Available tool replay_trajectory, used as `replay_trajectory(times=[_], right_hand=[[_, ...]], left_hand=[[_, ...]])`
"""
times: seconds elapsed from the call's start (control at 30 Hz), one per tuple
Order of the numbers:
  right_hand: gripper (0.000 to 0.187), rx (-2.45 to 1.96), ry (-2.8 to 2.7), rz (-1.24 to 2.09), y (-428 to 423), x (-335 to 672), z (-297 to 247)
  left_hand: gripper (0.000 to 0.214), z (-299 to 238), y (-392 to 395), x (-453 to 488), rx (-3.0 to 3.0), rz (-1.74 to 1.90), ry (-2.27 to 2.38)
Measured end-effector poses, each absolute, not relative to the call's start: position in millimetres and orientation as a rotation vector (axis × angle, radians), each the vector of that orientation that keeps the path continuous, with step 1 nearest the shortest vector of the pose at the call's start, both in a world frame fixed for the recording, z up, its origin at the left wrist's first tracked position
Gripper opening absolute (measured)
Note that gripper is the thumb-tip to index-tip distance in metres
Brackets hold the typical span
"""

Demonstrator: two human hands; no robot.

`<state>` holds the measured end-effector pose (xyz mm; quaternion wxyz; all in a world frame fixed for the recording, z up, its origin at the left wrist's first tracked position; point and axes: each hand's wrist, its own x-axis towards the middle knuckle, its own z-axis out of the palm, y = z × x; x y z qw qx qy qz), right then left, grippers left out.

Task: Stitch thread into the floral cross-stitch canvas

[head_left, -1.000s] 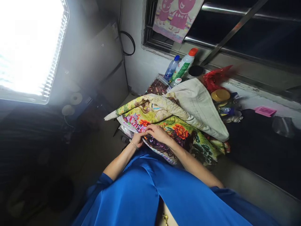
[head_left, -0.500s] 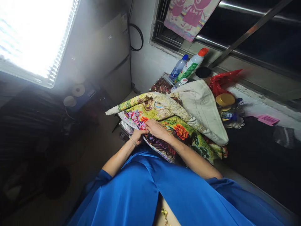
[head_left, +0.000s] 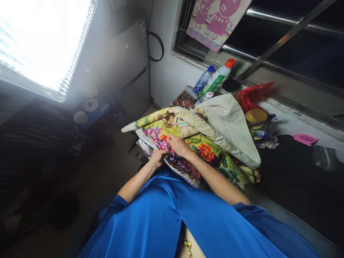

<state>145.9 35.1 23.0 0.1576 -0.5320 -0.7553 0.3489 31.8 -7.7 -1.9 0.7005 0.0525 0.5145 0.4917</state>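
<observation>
Right hand (head_left: 177,145) edged up | floral cloth (head_left: 215,157) beneath | left hand (head_left: 157,157) grips edge

Centre of frame: the heaped floral cloth (head_left: 215,154) covers the work surface. Upper centre: two bottles (head_left: 218,77), a red bag (head_left: 252,95) and a yellow-lidded jar (head_left: 256,115) crowd together, blocking passage. Open room: floor (head_left: 113,175) at centre left; dark surface (head_left: 290,172) at right.
</observation>
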Motion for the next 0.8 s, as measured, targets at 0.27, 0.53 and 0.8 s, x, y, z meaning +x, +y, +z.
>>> replay_trajectory(times=[0.27, 0.53, 0.8], right_hand=[[0.007, -1.404, -1.606, 1.474, 46.7, 145.6, 16.5], [0.006, -1.389, -1.538, 1.424, 46.3, 138.9, 24.3], [0.015, -1.508, -2.003, 1.05, 36.3, 159.5, 39.2]], left_hand=[[0.058, 3.6, -9.2, 33.4, 0.064, 1.112, 1.047], [0.063, 6.7, -9.0, 34.5, 0.068, 1.147, 1.055], [0.057, 3.8, -10.3, 31.6, -0.004, 1.094, 1.022]])
